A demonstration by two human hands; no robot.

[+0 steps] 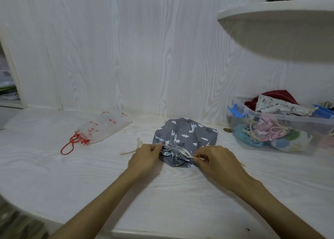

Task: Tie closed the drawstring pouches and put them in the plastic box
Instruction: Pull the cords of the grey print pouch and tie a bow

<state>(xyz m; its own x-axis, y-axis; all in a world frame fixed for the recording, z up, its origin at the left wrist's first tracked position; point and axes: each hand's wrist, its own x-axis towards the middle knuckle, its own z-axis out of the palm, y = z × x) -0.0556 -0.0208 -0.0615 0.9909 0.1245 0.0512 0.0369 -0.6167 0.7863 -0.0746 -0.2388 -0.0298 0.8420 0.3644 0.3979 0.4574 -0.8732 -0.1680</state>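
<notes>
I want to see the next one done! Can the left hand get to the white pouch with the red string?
Probably yes. The bare table lies between the left hand and the white pouch, with nothing in the way. But that hand is busy pinching the grey pouch, so it would have to let go first.

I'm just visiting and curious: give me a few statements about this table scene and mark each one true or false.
1. Both hands are at the gathered mouth of the grey pouch. True: left hand, right hand.
2. The grey pouch already lies in the plastic box. False: it lies on the table.
3. The plastic box holds several pouches. True.
4. The white pouch with the red cord lies right of the box. False: it lies at the far left.
5. The right hand pinches a pale cord. True.
</notes>
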